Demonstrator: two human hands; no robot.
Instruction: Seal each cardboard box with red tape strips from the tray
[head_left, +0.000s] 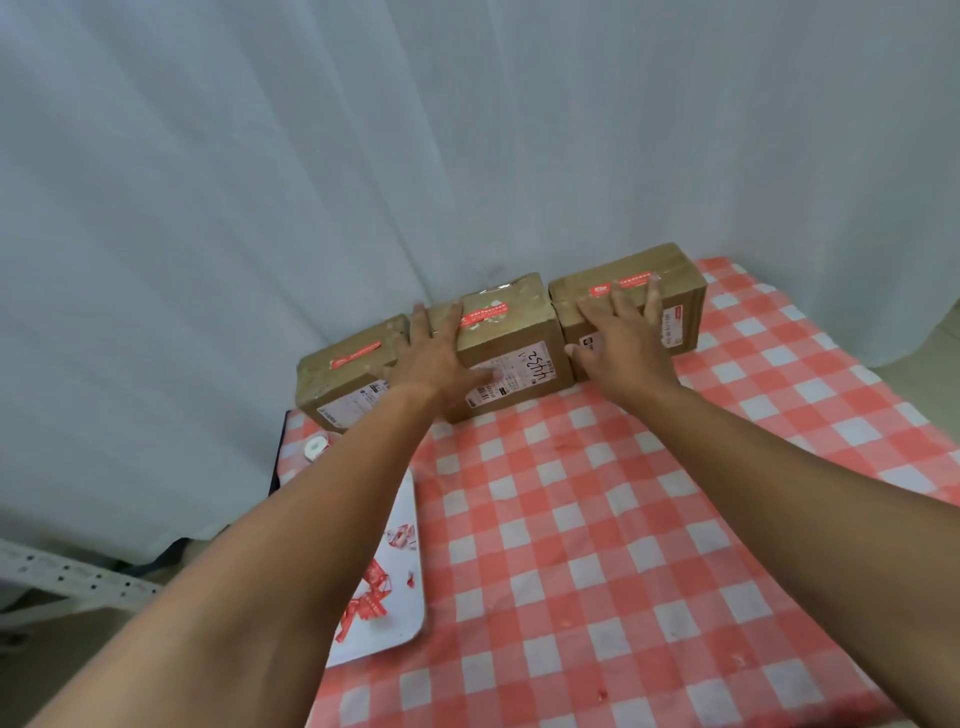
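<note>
Three cardboard boxes stand in a row at the table's far edge: the left box (343, 376), the middle box (511, 332) and the right box (675, 291). Each carries a red tape strip on top. My left hand (434, 356) lies flat with straight fingers on the middle box's left part. My right hand (621, 332) rests with spread fingers on the right box. A white tray (410, 597) at the near left holds several crumpled red tape strips (371, 597), partly hidden by my left forearm.
A red-and-white checked cloth (623, 545) covers the table. A small white tape roll (315, 447) lies by the left box. A white curtain hangs behind the boxes. The table's left edge runs beside the tray, with a metal rack (67, 577) lower left.
</note>
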